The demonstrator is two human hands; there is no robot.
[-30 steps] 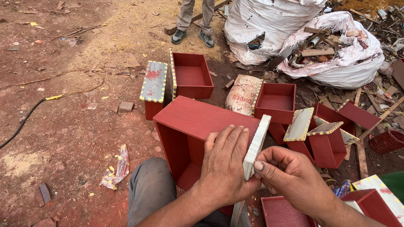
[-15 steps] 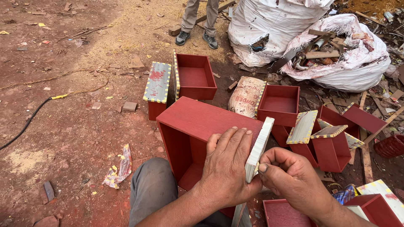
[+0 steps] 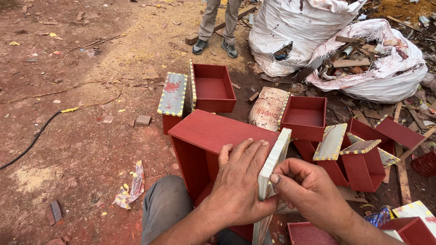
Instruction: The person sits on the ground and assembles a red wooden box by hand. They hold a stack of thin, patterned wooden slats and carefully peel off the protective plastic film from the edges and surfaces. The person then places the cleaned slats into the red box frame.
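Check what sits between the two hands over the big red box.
In the head view, a pale wooden panel stands on edge between the left hand and right hand, both touching it, against the red box.

A tan printed sack (image 3: 267,108) lies between the red boxes; 2 white bulk bags (image 3: 299,31) stand behind.

The big box (image 3: 213,136) is dark red. The board (image 3: 272,165) has a pale edge with thin lines. The small boxes (image 3: 303,117) are red inside and out. Their rims (image 3: 361,146) have yellow and grey stripes. One lid (image 3: 172,94) is grey with red smears and a yellow striped edge. The sacks (image 3: 290,31) are white. The ground (image 3: 68,136) is red-brown. The cable (image 3: 32,140) is black with a yellow bit. The trousers (image 3: 163,208) are grey.
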